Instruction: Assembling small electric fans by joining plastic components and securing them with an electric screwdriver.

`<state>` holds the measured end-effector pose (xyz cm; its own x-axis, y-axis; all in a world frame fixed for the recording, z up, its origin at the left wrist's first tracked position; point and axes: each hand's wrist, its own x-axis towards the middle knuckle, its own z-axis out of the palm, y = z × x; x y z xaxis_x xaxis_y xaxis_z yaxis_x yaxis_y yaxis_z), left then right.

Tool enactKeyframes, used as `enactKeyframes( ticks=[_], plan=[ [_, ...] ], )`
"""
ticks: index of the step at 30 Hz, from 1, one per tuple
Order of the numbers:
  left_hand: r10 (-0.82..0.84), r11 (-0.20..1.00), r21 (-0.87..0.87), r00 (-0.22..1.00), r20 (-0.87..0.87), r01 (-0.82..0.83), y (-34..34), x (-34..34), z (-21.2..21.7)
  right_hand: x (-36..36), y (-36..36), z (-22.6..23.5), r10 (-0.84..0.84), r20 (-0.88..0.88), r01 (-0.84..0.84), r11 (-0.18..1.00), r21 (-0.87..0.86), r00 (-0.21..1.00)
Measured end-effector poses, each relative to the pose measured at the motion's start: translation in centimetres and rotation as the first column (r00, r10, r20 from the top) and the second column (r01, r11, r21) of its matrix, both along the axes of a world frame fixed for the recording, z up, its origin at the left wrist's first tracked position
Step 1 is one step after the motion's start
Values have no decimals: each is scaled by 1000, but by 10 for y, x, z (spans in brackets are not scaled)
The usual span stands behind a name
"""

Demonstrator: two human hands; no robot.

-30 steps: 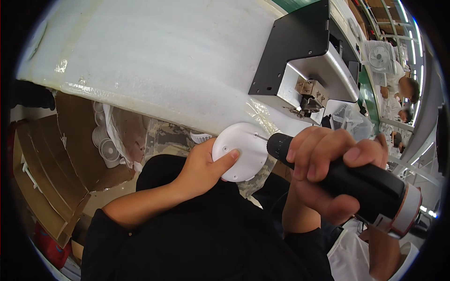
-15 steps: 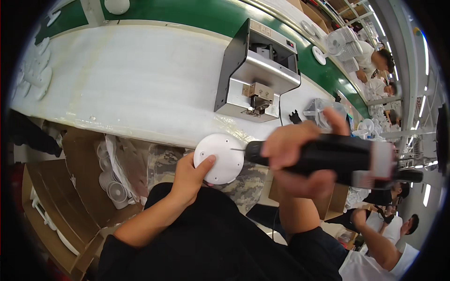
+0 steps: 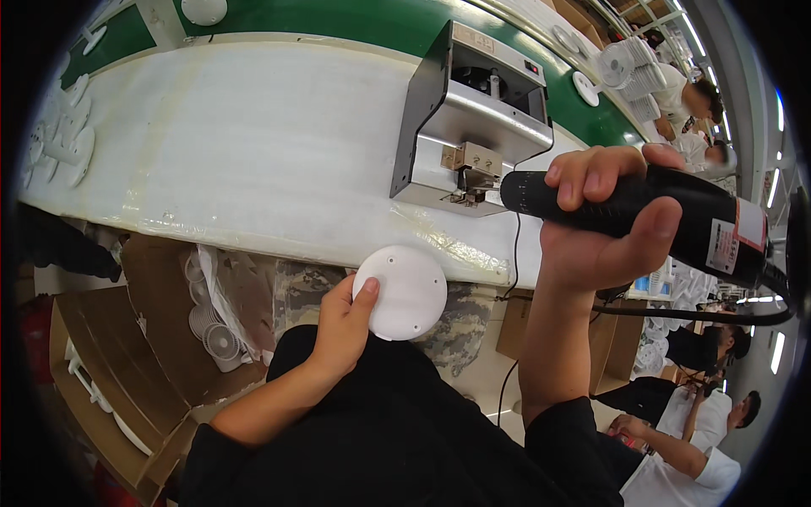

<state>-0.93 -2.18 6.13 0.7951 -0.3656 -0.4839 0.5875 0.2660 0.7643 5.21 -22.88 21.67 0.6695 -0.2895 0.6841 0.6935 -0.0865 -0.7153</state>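
My left hand (image 3: 341, 328) grips the near left edge of a round white plastic disc (image 3: 409, 297), thumb pressed on its face. Several small screw holes show near the disc's rim. In my right hand (image 3: 587, 249) is a black electric screwdriver (image 3: 697, 207), held nearly level with its nose toward the left. That nose is at the front outlet of a metal screw feeder (image 3: 486, 114) on the bench. Whether the bit touches a screw there is too small to tell. A black cable runs from the screwdriver's rear end.
A white-covered bench (image 3: 253, 127) spans the front, with a green conveyor belt (image 3: 321, 19) behind it. White fan parts (image 3: 63, 144) lie at the far left. An open cardboard box (image 3: 160, 329) with white fans stands at lower left. Co-workers (image 3: 688, 448) sit at the right.
My right hand has carried the screwdriver from the disc up and away to the feeder's outlet. The disc has turned slightly in my left hand, which stays near the same place.
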Motion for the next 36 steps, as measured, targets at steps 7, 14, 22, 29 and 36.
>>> enactKeyframes(
  ticks=[7,14,22,29,36],
  plan=[
    [-117,984,142,992,53,108,9,1,7,8,-7,1,229,-105,-228,973,22,968],
    [-94,992,91,994,57,89,8,8,13,-17,21,-12,359,-83,-348,930,117,930],
    [-81,995,67,997,17,80,5,10,15,-10,32,-27,384,-142,-379,923,63,912],
    [-128,990,65,991,27,126,7,12,15,-7,34,-31,410,-197,-415,910,13,891],
    [-97,992,93,992,79,89,4,8,9,2,39,-30,464,-320,-510,857,-72,826]
  ],
)
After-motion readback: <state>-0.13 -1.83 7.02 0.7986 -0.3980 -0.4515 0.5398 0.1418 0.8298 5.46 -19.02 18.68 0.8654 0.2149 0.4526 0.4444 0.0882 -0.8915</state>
